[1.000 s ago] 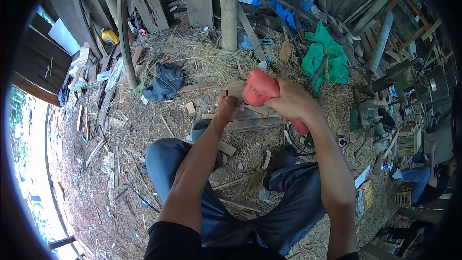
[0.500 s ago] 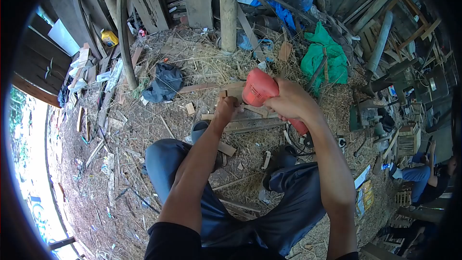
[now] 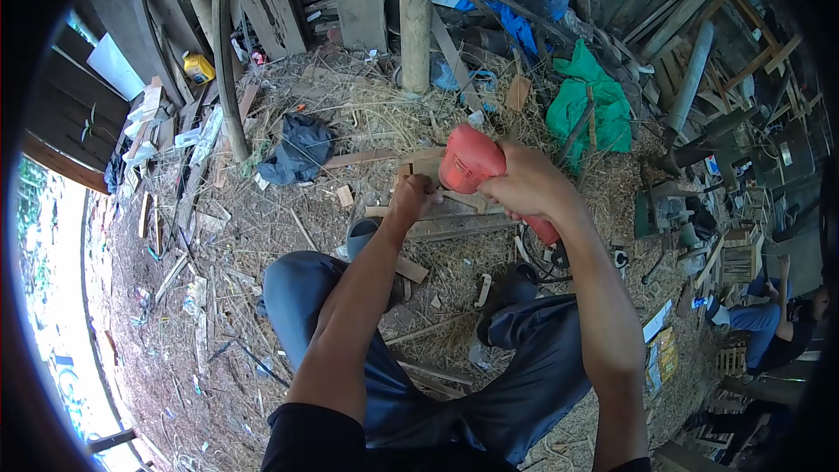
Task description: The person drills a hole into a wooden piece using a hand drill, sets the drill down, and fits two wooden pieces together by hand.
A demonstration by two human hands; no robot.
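Note:
My right hand (image 3: 520, 179) is wrapped round the handle of a red power drill (image 3: 473, 160), whose vented rear housing faces up towards me. Its front end is hidden behind the housing. Close by on the left, my left hand (image 3: 412, 197) is closed on a small wood piece (image 3: 405, 171), with the fingers partly hidden. The two hands are a short way apart, above wooden boards (image 3: 459, 227) lying on the ground. A black cord (image 3: 552, 278) lies below the drill's handle.
Wood scraps and shavings cover the ground around my bent legs. A dark cloth (image 3: 297, 150) lies to the left, a green sheet (image 3: 590, 105) to the right. A wooden post (image 3: 413, 26) stands ahead. Another person (image 3: 769, 319) sits at the far right.
My hands and the drill stay almost exactly in place. At the far right, the other person's arm has shifted slightly.

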